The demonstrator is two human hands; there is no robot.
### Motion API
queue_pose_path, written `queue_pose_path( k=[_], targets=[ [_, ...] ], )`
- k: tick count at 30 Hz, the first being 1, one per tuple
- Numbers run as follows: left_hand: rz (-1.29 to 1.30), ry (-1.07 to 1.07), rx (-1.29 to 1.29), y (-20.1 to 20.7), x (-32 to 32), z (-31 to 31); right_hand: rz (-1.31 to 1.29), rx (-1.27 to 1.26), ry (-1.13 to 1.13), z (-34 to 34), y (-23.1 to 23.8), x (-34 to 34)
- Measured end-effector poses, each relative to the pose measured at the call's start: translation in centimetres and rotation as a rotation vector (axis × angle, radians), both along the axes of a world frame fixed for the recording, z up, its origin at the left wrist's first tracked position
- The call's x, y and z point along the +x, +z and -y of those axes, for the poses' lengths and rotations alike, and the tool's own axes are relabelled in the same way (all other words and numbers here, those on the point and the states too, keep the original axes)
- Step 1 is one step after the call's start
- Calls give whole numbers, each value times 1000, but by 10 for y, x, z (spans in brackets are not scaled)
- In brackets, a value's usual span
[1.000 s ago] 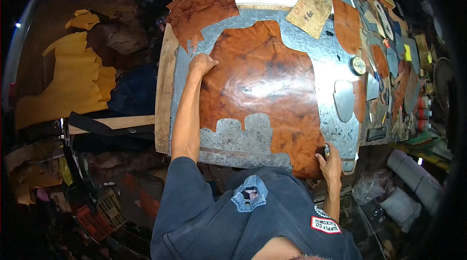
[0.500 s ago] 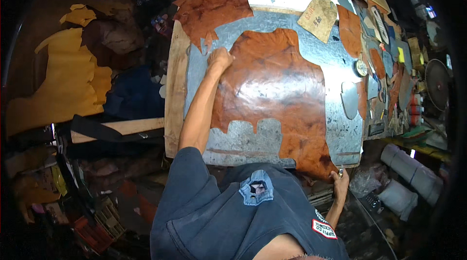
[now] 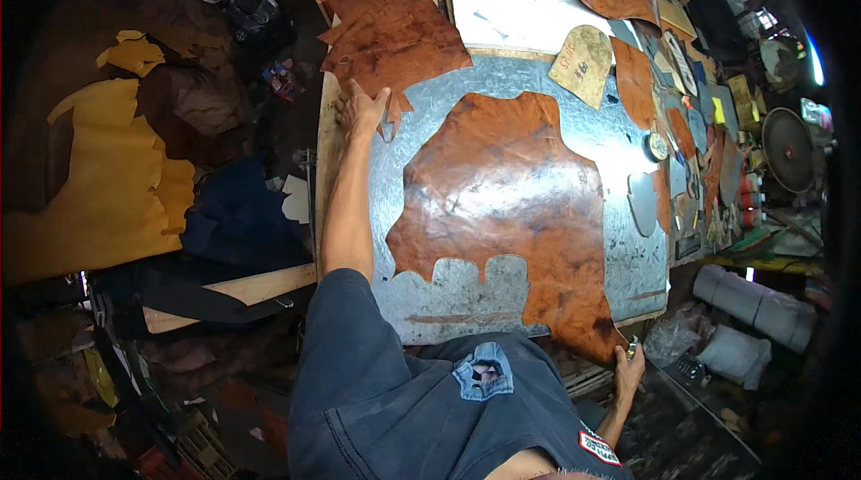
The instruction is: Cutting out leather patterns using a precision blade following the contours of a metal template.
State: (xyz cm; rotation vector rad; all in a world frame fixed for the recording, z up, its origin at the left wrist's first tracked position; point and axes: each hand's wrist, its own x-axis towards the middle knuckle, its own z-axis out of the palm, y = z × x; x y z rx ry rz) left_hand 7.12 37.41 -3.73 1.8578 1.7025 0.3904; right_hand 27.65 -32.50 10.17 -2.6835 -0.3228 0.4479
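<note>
A large brown leather piece [image 3: 498, 179] with a notched near edge lies flat on the grey metal-topped table [image 3: 466, 305]. My right hand [image 3: 628, 370] pinches its near right corner at the table's front edge; a small shiny metal thing [image 3: 633, 348] shows at those fingers, its kind unclear. Away from that leather, my left hand [image 3: 362, 110] is at the table's left side with thumb and fingers apart. It is beside the jagged lower edge of a second brown leather piece [image 3: 395, 31], and whether it touches this piece I cannot tell.
A tan arched template [image 3: 581, 65] lies at the far right, near a round tin [image 3: 656, 147] and a grey oval piece [image 3: 642, 204]. Leather scraps and tools crowd the right side. Yellow leather [image 3: 108, 175] hangs at the left. Wrapped rolls [image 3: 753, 305] lie at lower right.
My left hand has let go of the large leather's left edge and moved left, its fingers opening. The right hand keeps its hold on the corner. The whole view has shifted slightly.
</note>
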Motion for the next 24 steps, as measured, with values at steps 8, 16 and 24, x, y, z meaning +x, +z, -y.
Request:
queue_pose_path(
  k=[8,16,24],
  targets=[
    [1116,432,113,-51,-10,-86,-259,198,66,-12,35,-7],
    [1071,190,-417,-13,-19,-45,-139,231,87,-35,68,6],
    [295,-586,344,-6,53,136,-143,189,-110,20,68,-1]
  ],
)
